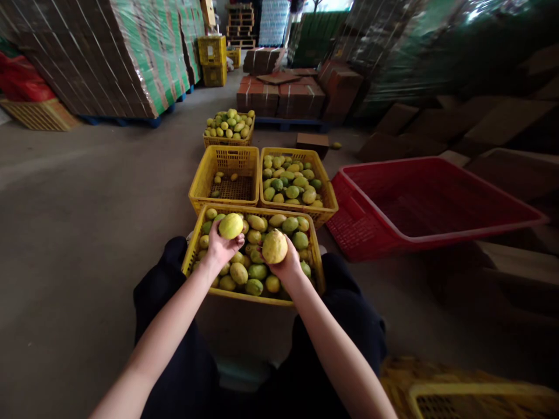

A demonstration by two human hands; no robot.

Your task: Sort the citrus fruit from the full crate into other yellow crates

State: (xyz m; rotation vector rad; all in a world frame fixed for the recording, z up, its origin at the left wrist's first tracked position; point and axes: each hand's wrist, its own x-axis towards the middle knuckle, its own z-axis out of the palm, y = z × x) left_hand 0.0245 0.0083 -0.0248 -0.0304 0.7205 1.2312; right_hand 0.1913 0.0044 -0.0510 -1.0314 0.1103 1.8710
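My left hand (pixel 221 247) holds a yellow-green lemon (pixel 231 226) in its palm, fingers curled around it from below. In my right hand (pixel 287 262) rests a rounder, paler yellow lemon (pixel 275 247) with a bumpy skin and brownish marks. Both hands are over a yellow plastic crate (pixel 262 298) between my knees, filled with green and yellow lemons (pixel 239 273). Beyond it, a yellow crate (pixel 201 177) at left has only several fruits at its bottom. The crate beside it at right (pixel 327 198) holds many lemons (pixel 292 177).
A large red crate (pixel 371 224) stands tilted at right. Farther ahead is another filled yellow crate (pixel 227 141). A small cardboard box (pixel 312 144) lies behind the crates. Wrapped pallet stacks (pixel 148 52) and flattened cartons (pixel 301 96) surround the floor. Another yellow crate (pixel 480 390) is at lower right.
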